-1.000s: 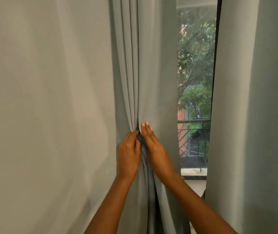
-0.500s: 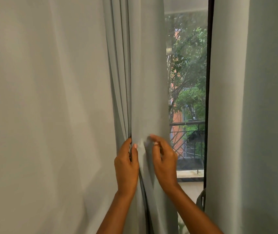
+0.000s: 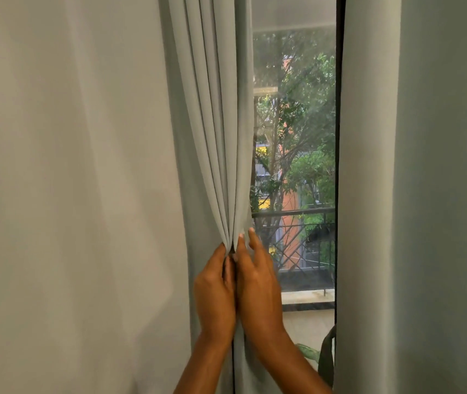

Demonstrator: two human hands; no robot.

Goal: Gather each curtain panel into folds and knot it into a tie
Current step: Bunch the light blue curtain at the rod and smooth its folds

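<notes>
Grey-green cloth of the left curtain panel (image 3: pixel 209 137) hangs in narrow pleats mid-view, its gathered folds pinched in the left hand (image 3: pixel 215 294). The right hand (image 3: pixel 258 285), fingers nearly straight, presses the panel's free edge against that bundle. Beside the hands the bared window shows a balcony railing (image 3: pixel 297 213) and trees (image 3: pixel 306 109), with a dark window frame (image 3: pixel 339 137) and the flat-hanging right curtain panel (image 3: pixel 397 194) past them. Half a second ago the right hand pinched a loose fold apart from the left; now the two hands touch.
</notes>
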